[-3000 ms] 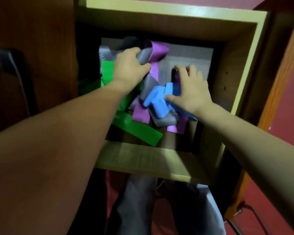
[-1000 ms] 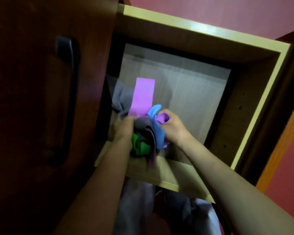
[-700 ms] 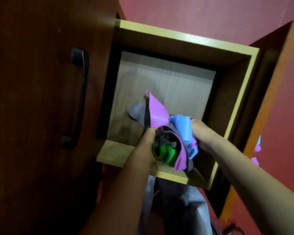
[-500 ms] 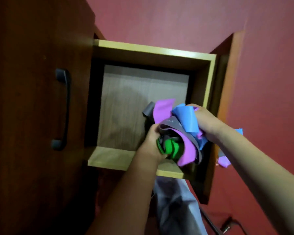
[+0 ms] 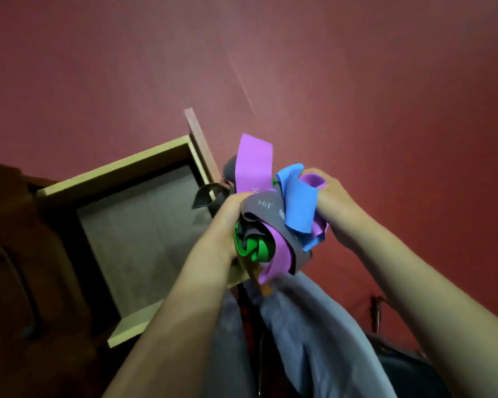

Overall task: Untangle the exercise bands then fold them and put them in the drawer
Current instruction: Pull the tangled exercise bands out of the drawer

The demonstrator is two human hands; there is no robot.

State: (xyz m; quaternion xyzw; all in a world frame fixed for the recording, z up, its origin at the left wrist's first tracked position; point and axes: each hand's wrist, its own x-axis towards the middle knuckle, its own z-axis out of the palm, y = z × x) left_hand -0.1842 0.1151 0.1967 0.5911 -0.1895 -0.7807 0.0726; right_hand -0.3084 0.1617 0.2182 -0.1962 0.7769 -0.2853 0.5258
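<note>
- Here, the left hand (image 5: 227, 215) grips the left side of the tangled exercise bands (image 5: 270, 222), its fingers curled into the clump.
- The right hand (image 5: 334, 202) clasps the opposite side, fingers closed over blue and purple loops.
- Between the two hands the clump is held in the air, near the right side of the drawer and above the person's lap, not lying in the drawer.
- A purple band (image 5: 255, 165) sticks up from the top, and a blue band (image 5: 298, 202) folds over the right side.
- A grey band (image 5: 266, 206) with pale lettering wraps across the middle, and a green band (image 5: 255, 247) is coiled low on the left.
- The drawer (image 5: 112, 172) stands pulled open to the left, its pale floor in view.
- Grey trousers (image 5: 314, 326) lie below the hands, and a red surface (image 5: 357, 81) fills the background.
- The task looks to be at its very start: the bands form one knot, with none visibly separated, folded or put away.
- What seems left is the whole job: work each band free, fold each one, then lay them in the drawer.
</note>
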